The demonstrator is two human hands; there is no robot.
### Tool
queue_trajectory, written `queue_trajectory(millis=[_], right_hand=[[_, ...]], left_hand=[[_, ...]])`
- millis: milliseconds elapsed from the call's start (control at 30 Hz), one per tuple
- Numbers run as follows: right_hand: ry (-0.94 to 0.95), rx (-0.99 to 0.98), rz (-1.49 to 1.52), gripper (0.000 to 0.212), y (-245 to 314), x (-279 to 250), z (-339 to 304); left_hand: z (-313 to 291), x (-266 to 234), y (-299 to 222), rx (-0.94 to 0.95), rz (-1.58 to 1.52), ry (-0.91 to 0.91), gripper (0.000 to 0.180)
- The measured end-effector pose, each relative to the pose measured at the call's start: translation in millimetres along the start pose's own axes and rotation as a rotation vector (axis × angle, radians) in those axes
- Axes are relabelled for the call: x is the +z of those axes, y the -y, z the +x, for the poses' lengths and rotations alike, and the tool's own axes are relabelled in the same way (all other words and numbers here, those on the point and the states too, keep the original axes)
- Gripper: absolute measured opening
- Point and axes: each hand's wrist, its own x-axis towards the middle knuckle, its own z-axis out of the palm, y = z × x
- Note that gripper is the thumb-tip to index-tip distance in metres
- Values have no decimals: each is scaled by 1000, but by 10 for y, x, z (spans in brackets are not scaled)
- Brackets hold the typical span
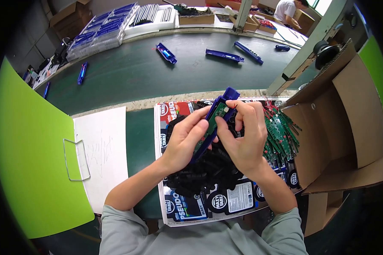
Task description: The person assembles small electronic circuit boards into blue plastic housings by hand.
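Observation:
A long blue plastic casing [230, 92] is tilted across my two hands, its far end pointing up and to the right. My left hand [182, 139] is closed round the casing's side, thumb on top. Inside the casing lies a narrow green circuit board [219, 111] with a small white part near its upper end. My right hand [247, 142] is closed at that end, thumb and index finger pressed on the board. Below my hands is a heap of black plastic parts [210, 172]. Several loose green circuit boards [281, 132] with red wires are piled to the right.
Printed sheets [259, 203] lie under the piles. An open cardboard box [327, 140] stands at right, a lime-green panel [34, 157] and white paper [110, 157] at left. Beyond, blue casings [224, 55] rest on a dark green belt [127, 68]. A person [287, 12] works at the far right.

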Motion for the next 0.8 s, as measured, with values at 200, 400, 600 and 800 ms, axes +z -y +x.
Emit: queue_trajectory(millis=[200, 400, 600, 800], right_hand=[[39, 327, 179, 75, 49, -1, -23], [123, 458, 271, 79, -39, -32, -61], [155, 269, 39, 31, -519, -384, -155], [396, 236, -56, 24, -611, -513, -314]], left_hand=[[-29, 43, 57, 10, 97, 1, 53], [-12, 42, 69, -8, 177, -6, 51], [201, -384, -202, 93, 174, -208, 44], [796, -1517, -115, 131, 448, -528, 39]])
